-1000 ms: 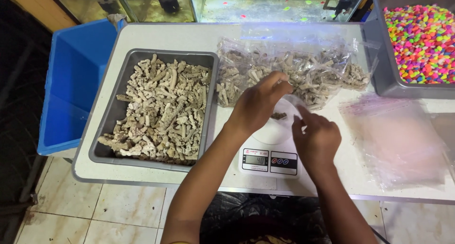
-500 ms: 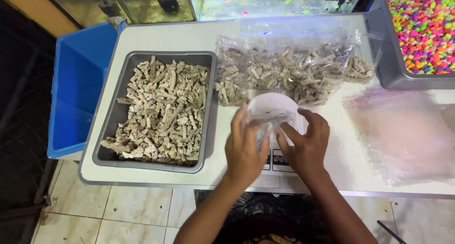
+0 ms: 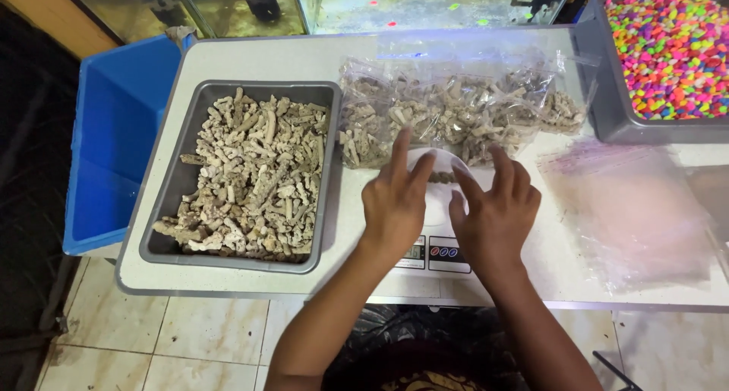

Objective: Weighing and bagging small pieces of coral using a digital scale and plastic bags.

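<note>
My left hand [image 3: 395, 205] and my right hand [image 3: 495, 212] are side by side over a white kitchen scale [image 3: 433, 253] on the white table. Between their fingertips they hold a small clear plastic bag [image 3: 440, 180] with a few pale coral-like pieces in it, low over the scale's round plate. The fingers are stretched forward and the thumbs are hidden. A grey tray [image 3: 171, 209] heaped with the same pale branched pieces [image 3: 258, 171] lies just left of my left hand.
Several filled clear bags [image 3: 463, 114] lie behind the scale. A stack of empty clear bags [image 3: 630, 209] is at the right. A grey bin [image 3: 600, 110] of bright multicoloured gravel stands at the back right, a blue tub [image 3: 114, 148] at the left, a glass tank [image 3: 425, 4] behind.
My left hand came back from the filled bags. Both hands took the clear bag, held it open above the scale, then lowered it toward the plate.
</note>
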